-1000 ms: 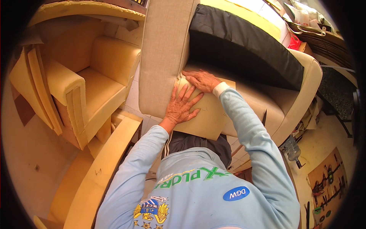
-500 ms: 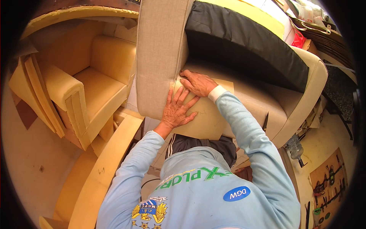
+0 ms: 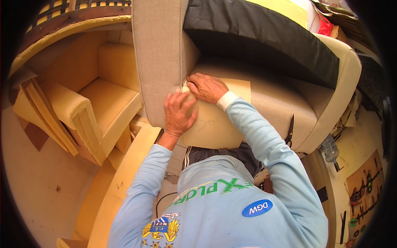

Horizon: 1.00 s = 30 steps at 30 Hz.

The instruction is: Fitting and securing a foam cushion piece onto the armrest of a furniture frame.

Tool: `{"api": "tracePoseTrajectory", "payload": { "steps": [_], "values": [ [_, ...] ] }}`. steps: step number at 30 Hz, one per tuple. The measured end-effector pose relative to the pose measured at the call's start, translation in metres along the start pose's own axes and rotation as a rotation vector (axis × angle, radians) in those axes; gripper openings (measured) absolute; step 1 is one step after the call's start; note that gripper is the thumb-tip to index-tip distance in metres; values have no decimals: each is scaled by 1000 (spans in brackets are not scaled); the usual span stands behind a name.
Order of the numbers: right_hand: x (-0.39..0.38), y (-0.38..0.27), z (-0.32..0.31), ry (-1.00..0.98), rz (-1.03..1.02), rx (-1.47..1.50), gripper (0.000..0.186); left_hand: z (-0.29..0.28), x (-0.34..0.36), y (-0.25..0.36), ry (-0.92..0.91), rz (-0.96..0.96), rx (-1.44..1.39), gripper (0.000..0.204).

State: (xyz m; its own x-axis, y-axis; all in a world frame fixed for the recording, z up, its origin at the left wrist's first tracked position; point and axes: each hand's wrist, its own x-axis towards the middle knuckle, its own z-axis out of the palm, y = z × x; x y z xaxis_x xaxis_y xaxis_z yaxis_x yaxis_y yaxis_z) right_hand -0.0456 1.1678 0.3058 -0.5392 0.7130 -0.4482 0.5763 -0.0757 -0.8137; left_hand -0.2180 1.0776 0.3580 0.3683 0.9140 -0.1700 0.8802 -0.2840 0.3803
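Note:
A pale, stiff-looking sheet (image 3: 213, 128) with pencil marks lies over the front of a beige sofa seat (image 3: 271, 99), beside the grey-beige upholstered armrest (image 3: 159, 62). Its near edge hangs toward my lap. My right hand (image 3: 206, 87) is closed on the sheet's far left corner, fingers bent and tucked down next to the armrest; their tips are hidden. Nearer me, my left hand (image 3: 178, 115) is at the sheet's left edge and against the armrest, fingers bent and apart. Motion blurs its fingertips, and nothing shows in it.
Black scissors (image 3: 291, 131) rest at the seat's front right. A black cushion (image 3: 260, 41) lines the sofa back. To the left stand a foam-covered armchair (image 3: 111, 91) and a long foam-covered piece (image 3: 120, 177). A clear bottle (image 3: 329, 149) and a tool board (image 3: 366, 190) are at right.
My left hand has lifted from lying flat on the sheet and moved left, its fingers now bent. My right hand's fingers have curled in. More pencil marks are uncovered.

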Motion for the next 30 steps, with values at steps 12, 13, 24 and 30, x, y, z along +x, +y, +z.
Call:
{"api": "tracePoseTrajectory", "payload": {
  "steps": [12, 13, 24, 30],
  "values": [
    [0, -5, 8, 42, -23, 2, 32, -12, 40, -9, 285, -504, -24, 13],
    [1, -6, 9, 66, -52, 15, 32, -13, 40, -9, 237, -539, -39, 13],
    [-1, -11, 9, 66, -56, -137, 31, -21, 43, -15, 197, -464, -50, 10],
    [-4, -14, 6, -1, -46, -128, 39, -37, 34, -7, 108, -623, -160, 18]
  ]
}}
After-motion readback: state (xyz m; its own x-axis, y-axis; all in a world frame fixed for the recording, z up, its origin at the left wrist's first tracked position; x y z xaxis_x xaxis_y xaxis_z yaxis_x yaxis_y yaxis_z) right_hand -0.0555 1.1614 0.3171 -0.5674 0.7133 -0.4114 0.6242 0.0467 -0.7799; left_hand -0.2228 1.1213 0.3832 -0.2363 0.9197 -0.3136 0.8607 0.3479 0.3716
